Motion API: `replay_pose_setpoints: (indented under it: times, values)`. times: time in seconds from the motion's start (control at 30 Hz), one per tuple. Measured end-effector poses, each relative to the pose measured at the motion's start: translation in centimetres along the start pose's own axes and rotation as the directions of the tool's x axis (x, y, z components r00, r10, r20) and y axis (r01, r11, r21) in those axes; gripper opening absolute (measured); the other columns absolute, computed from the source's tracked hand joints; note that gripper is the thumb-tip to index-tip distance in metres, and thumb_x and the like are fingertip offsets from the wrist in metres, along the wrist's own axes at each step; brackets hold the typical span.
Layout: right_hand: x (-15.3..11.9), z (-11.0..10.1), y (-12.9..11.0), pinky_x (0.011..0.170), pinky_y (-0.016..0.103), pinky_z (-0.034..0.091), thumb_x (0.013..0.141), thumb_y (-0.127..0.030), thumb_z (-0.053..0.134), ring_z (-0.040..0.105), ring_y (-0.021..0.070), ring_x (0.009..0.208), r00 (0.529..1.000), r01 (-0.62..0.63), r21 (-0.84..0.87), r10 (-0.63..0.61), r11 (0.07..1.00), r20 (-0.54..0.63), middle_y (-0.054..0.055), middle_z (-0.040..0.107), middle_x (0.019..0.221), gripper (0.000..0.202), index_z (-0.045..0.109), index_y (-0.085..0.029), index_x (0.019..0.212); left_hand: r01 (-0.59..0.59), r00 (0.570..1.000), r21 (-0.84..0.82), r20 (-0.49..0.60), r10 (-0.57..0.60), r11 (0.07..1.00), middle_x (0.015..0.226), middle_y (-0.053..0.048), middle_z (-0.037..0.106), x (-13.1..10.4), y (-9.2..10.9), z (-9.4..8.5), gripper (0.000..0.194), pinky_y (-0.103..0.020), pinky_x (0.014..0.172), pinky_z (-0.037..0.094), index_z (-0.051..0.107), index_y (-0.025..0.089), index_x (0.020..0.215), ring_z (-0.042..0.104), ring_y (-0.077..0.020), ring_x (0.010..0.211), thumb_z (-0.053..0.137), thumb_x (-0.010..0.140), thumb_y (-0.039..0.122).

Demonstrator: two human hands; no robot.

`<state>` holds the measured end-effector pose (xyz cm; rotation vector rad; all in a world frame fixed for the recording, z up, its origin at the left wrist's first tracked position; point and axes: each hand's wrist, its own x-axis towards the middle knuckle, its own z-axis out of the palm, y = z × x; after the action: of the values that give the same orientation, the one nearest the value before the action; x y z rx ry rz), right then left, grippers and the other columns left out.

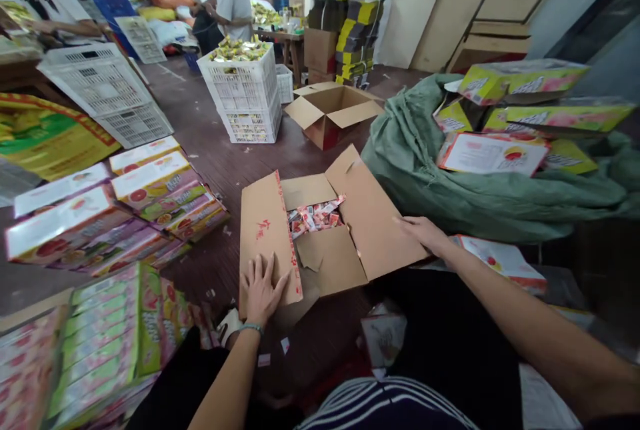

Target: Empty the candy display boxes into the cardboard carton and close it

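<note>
In front of me on the floor stands an open cardboard box (345, 257) with its flaps folded outward. Small red-and-white wrapped packets (316, 215) show through the gap between the flaps. My left hand (263, 287) lies flat on the left flap (260, 217), fingers spread, holding nothing. On the outer edge of the right flap (380, 217) rests my right hand (425, 233), fingers stretched out over the cardboard. Part of that hand is hard to make out.
Stacked printed cartons (155, 190) stand at left, with green packs (110, 330) nearer me. A green sack (415, 143) bearing yellow cartons (545, 83) lies at right. Ahead are an empty cardboard box (325, 127) and white crates (245, 93). Other people (233, 0) stand behind.
</note>
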<state>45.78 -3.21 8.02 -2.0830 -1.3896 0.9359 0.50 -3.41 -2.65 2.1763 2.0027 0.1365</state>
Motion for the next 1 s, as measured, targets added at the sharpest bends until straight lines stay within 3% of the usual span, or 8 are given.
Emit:
replay_pose_setpoints:
  times: [0.1,0.17,0.27,0.37,0.47,0.63,0.8,1.0]
  values:
    - [-1.8,3.0,-4.5,0.119,0.044,0.046,0.100,-0.077,0.043,0.057,0.0323,0.139,0.911,0.371,0.040,-0.372,0.928,0.180,0.009,0.060,0.149,0.078,0.061,-0.021,0.151,-0.011,1.000,0.035,0.007,0.011,0.999,0.175,-0.015,0.023,-0.1,0.3,0.2,0.072,-0.070,0.127,0.015,0.034,0.029,0.168,0.015,-0.0406,0.162,0.056,0.104,0.055]
    - [-2.6,7.0,-6.8,0.127,0.051,0.035,0.099,-0.080,0.043,0.043,0.0364,0.150,0.832,0.537,-0.090,-0.509,0.839,0.220,0.019,0.046,0.159,0.095,0.048,-0.007,0.159,-0.009,1.000,0.048,0.013,0.008,0.999,0.175,-0.015,0.023,-0.1,0.3,0.3,0.073,-0.071,0.126,0.015,0.035,0.030,0.167,0.014,-0.0410,0.162,0.057,0.103,0.057]
    - [-3.3,14.6,-7.9,0.128,0.058,0.030,0.100,-0.077,0.047,0.030,0.0393,0.156,0.781,0.623,-0.280,-0.558,0.731,0.282,0.028,0.029,0.165,0.102,0.036,0.004,0.162,-0.004,0.999,0.058,0.032,0.002,0.998,0.175,-0.015,0.023,-0.1,0.4,0.4,0.073,-0.070,0.126,0.014,0.036,0.030,0.167,0.015,-0.0408,0.162,0.057,0.103,0.059]
    - [-3.3,21.3,-6.9,0.127,0.066,0.025,0.105,-0.068,0.051,0.023,0.0387,0.159,0.743,0.668,-0.375,-0.554,0.642,0.375,0.019,0.023,0.171,0.081,0.042,-0.012,0.163,0.003,0.999,0.067,0.043,-0.006,0.998,0.174,-0.016,0.023,-0.1,0.6,0.4,0.069,-0.070,0.127,0.013,0.036,0.030,0.166,0.016,-0.0399,0.162,0.055,0.105,0.056]
    - [-3.0,24.9,-5.5,0.128,0.070,0.014,0.107,-0.062,0.051,0.015,0.0364,0.161,0.737,0.673,-0.435,-0.589,0.598,0.331,0.013,0.018,0.173,0.073,0.040,-0.019,0.165,0.009,0.999,0.057,0.036,-0.011,0.998,0.174,-0.014,0.025,-0.1,0.6,0.5,0.062,-0.069,0.128,0.013,0.040,0.030,0.165,0.016,-0.0385,0.162,0.053,0.107,0.048]
    - [-2.1,23.4,-4.0,0.129,0.064,0.019,0.109,-0.059,0.049,0.016,0.0322,0.161,0.696,0.714,-0.422,-0.631,0.558,0.343,0.007,0.018,0.174,0.065,0.038,-0.029,0.165,0.070,0.995,-0.029,-0.073,-0.072,0.997,0.169,-0.016,0.037,0.0,0.1,1.4,0.058,-0.062,0.130,0.018,0.048,0.018,0.161,0.027,-0.0353,0.160,0.052,0.107,0.038]
    - [-2.7,20.9,-2.5,0.121,0.068,0.030,0.109,-0.061,0.047,0.018,0.0453,0.158,0.936,0.317,-0.574,-0.348,0.755,0.060,0.010,0.021,0.174,0.067,0.036,-0.029,0.167,0.186,0.958,-0.050,-0.211,-0.192,0.981,0.161,-0.026,0.046,0.0,-0.1,2.3,0.061,-0.054,0.130,0.026,0.057,0.005,0.153,0.040,-0.0371,0.153,0.059,0.102,0.039]
    - [-2.8,21.1,-2.1,0.106,0.065,0.046,0.104,-0.070,0.049,0.031,0.0546,0.148,0.973,0.181,-0.589,-0.229,0.787,-0.007,0.016,0.016,0.174,0.075,0.036,-0.032,0.167,0.371,0.903,-0.070,-0.205,-0.378,0.926,0.166,-0.025,0.037,-0.9,0.9,0.9,0.062,-0.058,0.129,0.023,0.058,0.012,0.154,0.035,-0.0394,0.155,0.055,0.102,0.046]
